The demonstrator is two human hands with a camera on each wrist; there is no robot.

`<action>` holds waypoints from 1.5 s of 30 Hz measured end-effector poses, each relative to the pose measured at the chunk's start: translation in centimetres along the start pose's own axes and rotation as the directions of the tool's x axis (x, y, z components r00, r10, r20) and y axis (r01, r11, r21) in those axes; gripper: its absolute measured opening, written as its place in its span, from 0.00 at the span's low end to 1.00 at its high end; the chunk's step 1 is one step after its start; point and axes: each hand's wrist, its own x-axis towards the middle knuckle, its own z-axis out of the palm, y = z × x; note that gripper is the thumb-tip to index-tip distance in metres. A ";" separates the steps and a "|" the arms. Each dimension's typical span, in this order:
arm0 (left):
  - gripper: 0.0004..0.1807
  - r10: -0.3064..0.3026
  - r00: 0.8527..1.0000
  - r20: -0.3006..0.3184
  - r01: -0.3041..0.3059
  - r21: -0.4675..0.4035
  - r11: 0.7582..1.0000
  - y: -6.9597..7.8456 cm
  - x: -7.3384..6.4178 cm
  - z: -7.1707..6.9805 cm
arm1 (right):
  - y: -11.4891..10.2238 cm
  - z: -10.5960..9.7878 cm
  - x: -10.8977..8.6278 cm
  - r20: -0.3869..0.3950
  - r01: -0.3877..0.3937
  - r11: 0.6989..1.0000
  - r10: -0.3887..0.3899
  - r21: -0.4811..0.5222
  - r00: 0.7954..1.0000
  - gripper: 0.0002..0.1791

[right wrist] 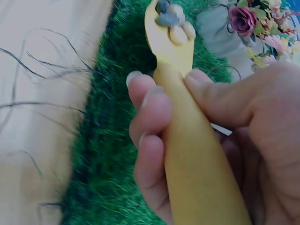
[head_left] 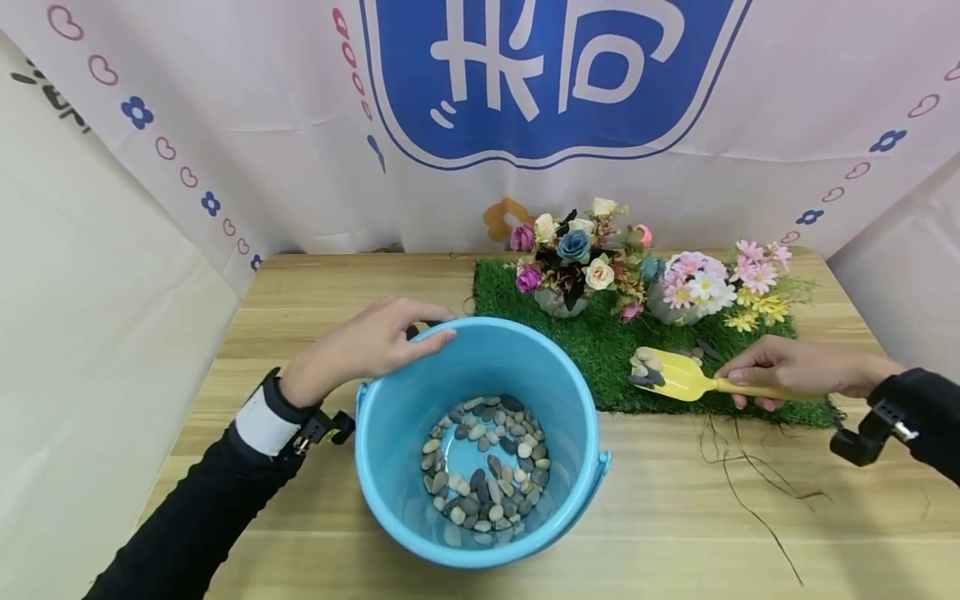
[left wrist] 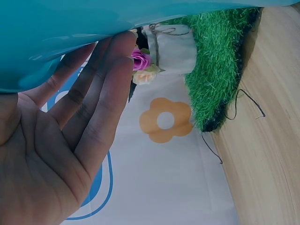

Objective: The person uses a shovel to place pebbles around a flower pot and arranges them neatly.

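Note:
A light blue bucket stands on the table with several grey and cream pebbles spread round its bottom. At its far left rim my left hand holds on, thumb over the edge and fingers against the outer wall, as the left wrist view shows. To the right, my right hand grips the handle of a yellow hand trowel over the artificial grass mat. Several small stones lie in the trowel's scoop. A few more stones are on the grass just behind it.
Behind the trowel, a pot of mixed roses and a pot of pink and white flowers stand on the mat. Loose dark threads trail over the wooden table. A printed cloth hangs at the back.

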 end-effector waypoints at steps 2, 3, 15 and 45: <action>0.13 -0.012 1.000 0.004 0.012 -0.006 1.000 0.1 0.0 0.0 | 0.0 0.5 -0.1 -0.023 -0.025 1.000 0.025 0.003 0.999 0.18; 0.13 -0.016 1.000 0.005 0.016 -0.011 1.000 0.1 0.0 0.0 | 0.0 0.8 -0.2 -0.035 -0.028 1.000 0.028 0.003 0.999 0.18; 0.13 -0.019 1.000 0.008 0.019 -0.021 1.000 0.1 0.1 0.1 | -2.3 4.1 0.0 -0.107 -0.161 0.971 0.182 0.178 0.978 0.20; 0.13 -0.043 0.999 0.024 0.045 -0.060 0.997 0.1 0.0 0.0 | -9.2 4.7 2.0 -0.085 -0.275 0.958 0.281 0.083 0.956 0.20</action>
